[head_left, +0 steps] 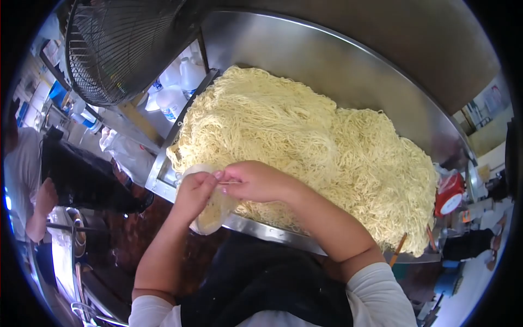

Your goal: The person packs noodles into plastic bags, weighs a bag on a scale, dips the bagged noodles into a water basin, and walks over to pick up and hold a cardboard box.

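Note:
A large heap of pale yellow noodles (272, 120) fills a metal tray (272, 233) in front of me. At the tray's near left corner, my left hand (194, 192) is closed on a translucent plastic bag (211, 219), which hangs below the fingers with something pale in it. My right hand (255, 181) meets it from the right, its thumb and fingers pinched together by the left fingertips. A thin light strand shows at the right fingertips; I cannot tell whether it is a rubber band or part of the bag.
A caged fan (117, 52) stands at the upper left, near plastic jugs (190, 76). A red scale (449, 193) is right of the tray. Wooden sticks (399, 249) lean at the right edge. At the left is another person (27, 180).

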Demonstrator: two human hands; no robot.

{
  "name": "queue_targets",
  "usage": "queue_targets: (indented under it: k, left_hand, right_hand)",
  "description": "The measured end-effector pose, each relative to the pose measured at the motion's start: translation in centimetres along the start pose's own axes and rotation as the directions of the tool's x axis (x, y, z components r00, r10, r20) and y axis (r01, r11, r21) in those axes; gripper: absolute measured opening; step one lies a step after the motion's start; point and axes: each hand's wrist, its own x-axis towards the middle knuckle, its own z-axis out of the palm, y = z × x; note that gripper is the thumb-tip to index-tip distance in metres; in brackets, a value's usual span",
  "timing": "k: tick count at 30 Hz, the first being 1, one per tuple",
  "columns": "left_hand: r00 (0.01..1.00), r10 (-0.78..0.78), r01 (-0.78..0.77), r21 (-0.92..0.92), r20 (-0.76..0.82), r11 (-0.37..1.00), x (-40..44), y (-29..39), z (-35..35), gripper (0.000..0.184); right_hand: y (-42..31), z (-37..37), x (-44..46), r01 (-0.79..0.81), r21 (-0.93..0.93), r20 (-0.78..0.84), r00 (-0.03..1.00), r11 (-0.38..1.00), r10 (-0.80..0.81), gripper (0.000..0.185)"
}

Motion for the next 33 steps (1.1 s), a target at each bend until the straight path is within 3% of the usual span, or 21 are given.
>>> queue_targets:
  k: [1,2,3,4,5,6,8,10,12,16,18,19,20,21,22,24,26,27,30,32,33]
  left_hand:
    - [0.999,-0.029,0.030,0.047,-0.027,0.998,-0.1,0.1,-0.8,0.033]
    - [0.998,-0.038,0.040,0.048,-0.041,0.998,-0.4,0.0,-1.8,0.033]
    - [0.998,0.037,-0.020,0.258,-0.060,0.966,-0.7,-0.1,-2.7,0.033]
    - [0.992,0.111,-0.070,0.460,-0.063,0.885,-1.0,0.1,-3.5,0.034]
    - [0.983,0.170,-0.080,0.666,-0.070,0.742,-1.7,1.5,-3.9,0.032]
    - [0.983,0.161,-0.062,0.669,-0.087,0.741,-2.0,1.9,-4.4,0.032]
    - [0.943,0.331,-0.154,0.883,-0.002,0.443,-2.6,2.7,-5.2,0.030]
    - [0.966,0.257,-0.081,0.916,-0.025,0.392,-3.1,3.6,-5.7,0.028]
    - [0.988,0.153,0.008,0.985,-0.035,0.174,-3.3,3.2,-6.8,0.025]
    - [0.997,0.038,0.052,0.971,-0.062,0.233,-5.2,3.8,-8.1,0.025]
    - [0.981,0.187,-0.017,0.922,-0.060,0.386,-5.9,3.7,-8.4,0.032]
    - [0.980,0.189,-0.023,0.921,-0.055,0.389,-6.1,4.1,-8.4,0.032]
    - [0.982,0.144,0.020,0.824,-0.123,0.566,-6.5,4.6,-8.2,0.035]
    - [0.981,0.085,0.062,0.693,-0.175,0.718,-6.6,4.8,-8.1,0.040]
    - [0.983,0.091,0.046,0.692,-0.160,0.721,-6.8,4.3,-7.9,0.040]
    - [0.921,0.252,-0.087,0.475,-0.296,0.876,-6.9,2.7,-7.5,0.049]
    - [0.898,0.288,-0.052,0.569,-0.333,0.821,-7.4,2.4,-7.4,0.059]
    - [0.911,0.275,-0.025,0.624,-0.308,0.781,-7.5,2.2,-7.9,0.062]
    - [0.972,0.019,0.174,0.777,-0.232,0.606,-7.5,-0.5,-11.0,0.063]
    - [0.993,-0.028,0.111,0.817,-0.116,0.567,-6.6,-4.3,-12.6,0.053]
    - [0.994,0.104,-0.044,0.690,-0.046,0.723,-5.7,-7.1,-13.4,0.044]
  right_hand:
    - [0.2,-0.5,-0.3,0.005,0.006,0.010,1.000,1.000,-0.005,0.035]
    - [0.4,-1.2,-0.7,-0.149,0.082,0.033,0.989,0.985,0.147,0.039]
    - [0.4,-1.7,-1.0,-0.297,0.150,0.069,0.955,0.943,0.290,0.045]
    - [0.2,-1.9,-1.2,-0.286,0.152,0.083,0.958,0.946,0.276,0.045]
    - [-0.1,-2.1,-1.3,-0.334,0.043,-0.067,0.940,0.942,0.336,0.046]
    - [-0.1,-2.1,-1.4,-0.392,-0.057,-0.222,0.902,0.918,0.372,0.048]
    - [0.8,-1.9,-1.1,-0.347,-0.120,-0.302,0.905,0.930,0.299,0.047]
    - [1.4,-2.3,-1.0,-0.311,-0.187,-0.385,0.896,0.932,0.222,0.046]
    - [2.0,-3.6,-0.7,-0.388,-0.149,-0.493,0.827,0.910,0.272,0.041]
    - [2.9,-5.1,-0.3,-0.361,-0.385,-0.557,0.825,0.849,0.098,0.034]
    - [1.3,-4.8,0.2,-0.334,-0.610,-0.558,0.825,0.718,-0.091,0.030]
    - [-0.4,-4.7,0.5,-0.325,-0.543,-0.475,0.879,0.774,0.037,0.033]
    - [-2.8,-4.4,1.2,-0.329,-0.468,-0.372,0.915,0.820,0.155,0.037]
    - [-3.5,-2.9,1.9,-0.279,-0.399,-0.372,0.920,0.873,0.124,0.044]
    - [-4.2,-0.8,2.6,-0.229,-0.328,-0.380,0.920,0.916,0.094,0.052]
    - [-4.5,4.2,4.3,-0.176,-0.350,-0.306,0.950,0.920,0.065,0.072]
    - [-4.4,5.7,5.3,-0.225,-0.338,-0.168,0.970,0.914,0.176,0.073]
    - [-1.9,7.1,6.1,-0.300,-0.372,-0.243,0.945,0.878,0.220,0.060]
    - [0.7,6.1,4.2,-0.418,-0.307,-0.322,0.891,0.855,0.320,0.047]
    - [0.0,5.9,2.7,-0.465,-0.190,-0.223,0.878,0.865,0.423,0.034]
    - [0.3,6.2,1.9,-0.498,-0.182,-0.256,0.856,0.848,0.448,0.034]
